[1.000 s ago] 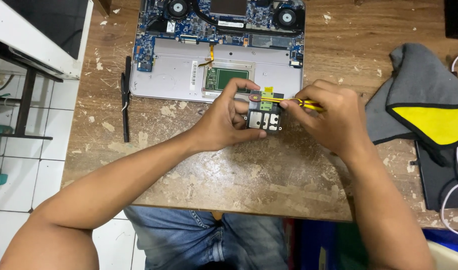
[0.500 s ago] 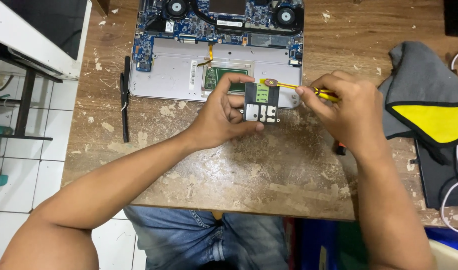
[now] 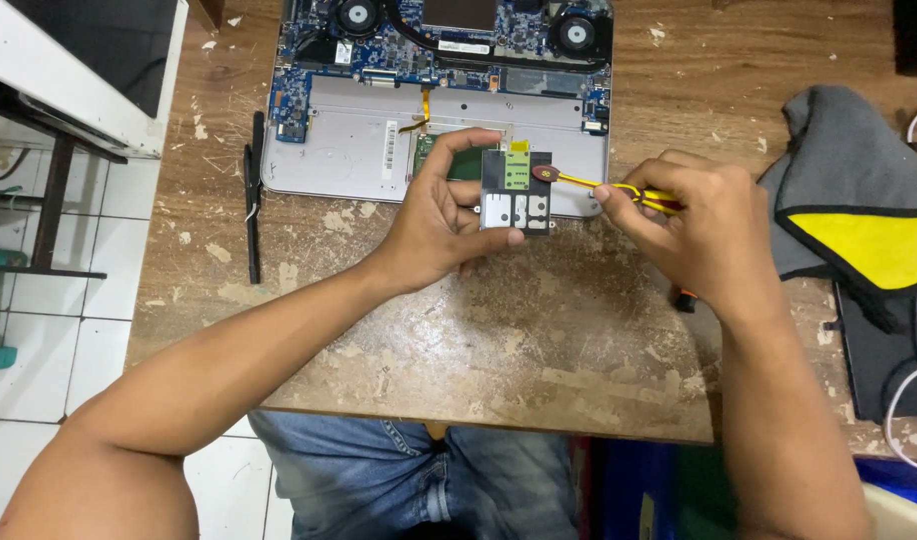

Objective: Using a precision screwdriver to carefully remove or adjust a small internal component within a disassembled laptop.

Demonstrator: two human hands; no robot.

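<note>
A worn wooden worktop (image 3: 399,340) stands over a white tiled floor. At centre frame the left hand (image 3: 441,222) has its grip clamped on one small circuit board (image 3: 517,190), held just above the lower edge of one opened laptop (image 3: 429,90) at the top of the frame. The right hand (image 3: 701,232) is closed on one yellow tool (image 3: 604,187), its tip touching the board. The work seems to need a steady board and light pressure. Two fans show in the laptop; one grey and yellow cloth (image 3: 859,200) lies at the right.
</note>
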